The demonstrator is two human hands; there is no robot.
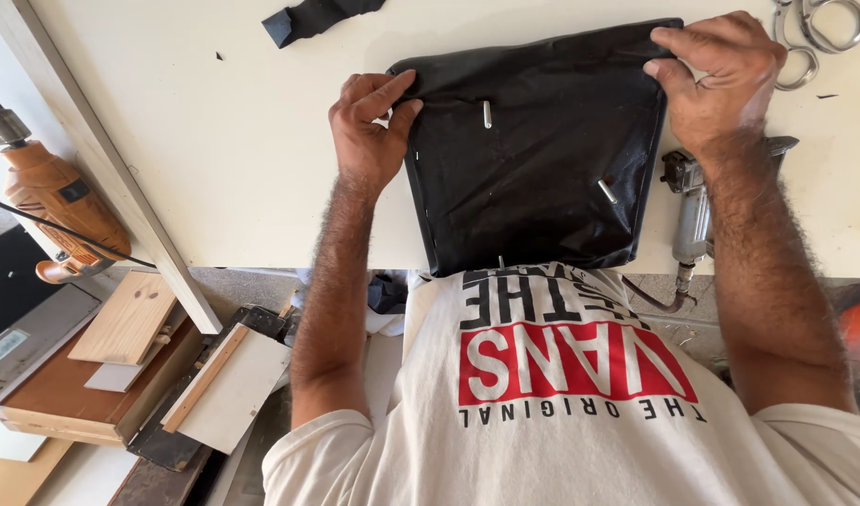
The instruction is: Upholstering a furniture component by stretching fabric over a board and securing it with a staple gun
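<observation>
A: From the head camera, how should that step have gone?

B: I'd judge the black cover [533,150] needed even tension. The left hand [369,126] pinched its left edge, the right hand [720,80] gripped the far right corner, both closed on fabric.

A: And its look?

B: Glossy, wrinkled, metal bolts [487,113] poking through, lying at the surface's [215,141] near edge.

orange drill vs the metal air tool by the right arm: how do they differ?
The orange drill has an orange plastic body; the metal air tool is bare grey metal. The drill sits off the white table, at its left edge; the air tool lies on the table beside the black upholstered panel. The drill is bulkier, the air tool slimmer. Neither is held.
</observation>
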